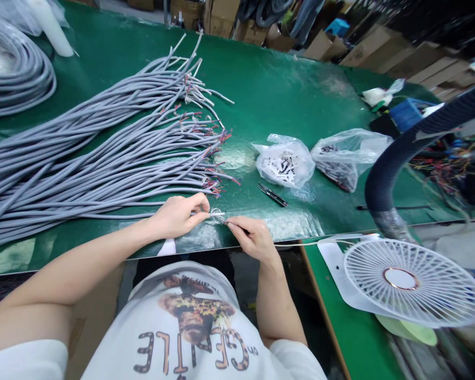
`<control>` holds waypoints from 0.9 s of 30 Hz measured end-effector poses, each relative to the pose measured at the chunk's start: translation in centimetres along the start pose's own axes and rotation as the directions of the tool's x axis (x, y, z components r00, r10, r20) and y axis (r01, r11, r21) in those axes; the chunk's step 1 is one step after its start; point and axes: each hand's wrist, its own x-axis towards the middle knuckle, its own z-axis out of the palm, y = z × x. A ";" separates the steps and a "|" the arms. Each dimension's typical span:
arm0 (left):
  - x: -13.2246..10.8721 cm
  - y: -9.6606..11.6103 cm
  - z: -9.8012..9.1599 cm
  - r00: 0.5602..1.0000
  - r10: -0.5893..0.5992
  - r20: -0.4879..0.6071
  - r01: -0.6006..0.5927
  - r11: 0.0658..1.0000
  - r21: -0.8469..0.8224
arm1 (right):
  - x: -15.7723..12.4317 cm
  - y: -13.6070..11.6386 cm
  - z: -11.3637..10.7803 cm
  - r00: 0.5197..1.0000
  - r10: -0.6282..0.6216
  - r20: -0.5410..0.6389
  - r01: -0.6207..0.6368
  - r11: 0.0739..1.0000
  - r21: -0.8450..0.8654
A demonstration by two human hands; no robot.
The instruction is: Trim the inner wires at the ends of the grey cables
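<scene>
Between both hands [178, 215] [255, 237], a cable end [218, 214]

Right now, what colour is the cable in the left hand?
The cable is grey, seen best in the head view.

Is a grey cable [121, 216], lying nearly straight by the table [241, 68] edge, ending in a white tip [218, 214] and fine loose strands [217, 220].

Passage leftward is blocked by long grey sheathed cables [114, 153]. Rightward, the way is obstructed by slim black snips [272, 195], two clear plastic bags [298, 177] and, farther along, a thick dark ribbed hose [380, 177]. Behind the bags, open room is left on the glossy green counter [269, 89].
</scene>
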 end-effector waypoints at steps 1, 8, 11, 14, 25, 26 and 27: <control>0.0 0.0 0.0 1.000 0.000 0.000 0.000 1.000 0.001 | 0.0 0.0 0.0 1.000 0.003 0.004 -0.003 1.000 -0.001; -0.1 -0.1 0.1 1.000 0.013 -0.009 -0.013 1.000 0.007 | 0.0 0.0 0.0 1.000 0.010 0.011 -0.010 1.000 0.019; -0.1 -0.1 0.1 1.000 0.014 -0.001 -0.014 1.000 0.008 | 0.0 0.0 0.0 1.000 0.010 0.018 -0.010 1.000 0.028; -0.1 0.0 0.1 1.000 0.014 0.008 -0.014 1.000 0.013 | 0.1 0.1 0.0 1.000 -0.005 0.018 0.005 0.999 0.049; -0.1 -0.3 0.2 1.000 0.026 0.007 -0.026 1.000 0.006 | 0.5 0.1 1.0 0.998 0.048 -0.047 -0.040 0.987 0.155; -0.1 -0.3 0.2 1.000 0.031 0.003 -0.031 0.999 0.012 | 0.5 0.2 1.0 0.997 0.064 -0.047 -0.055 0.984 0.168; -0.1 -0.3 0.2 0.999 0.036 -0.001 -0.036 0.999 0.018 | 0.5 0.2 1.1 0.996 0.080 -0.046 -0.070 0.980 0.184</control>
